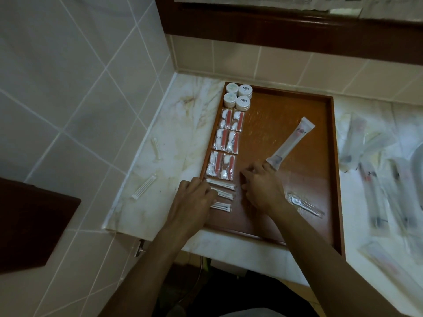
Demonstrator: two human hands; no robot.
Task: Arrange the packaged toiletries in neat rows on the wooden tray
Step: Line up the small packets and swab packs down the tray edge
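The wooden tray lies on a marble counter. Down its left side run rows: round white soaps at the far end, then red-and-white packets in pairs, then cotton swab packets nearest me. My left hand has its fingers curled over the left ends of the swab packets. My right hand rests on the tray just right of them, fingers curled, with nothing visible in it. A long toothbrush packet lies diagonally beyond that hand, its near end at the knuckles.
A clear-wrapped small packet lies on the tray at the right. Two loose swab packets sit on the counter to the left. A heap of long packets covers the counter on the right. Tiled walls close the corner.
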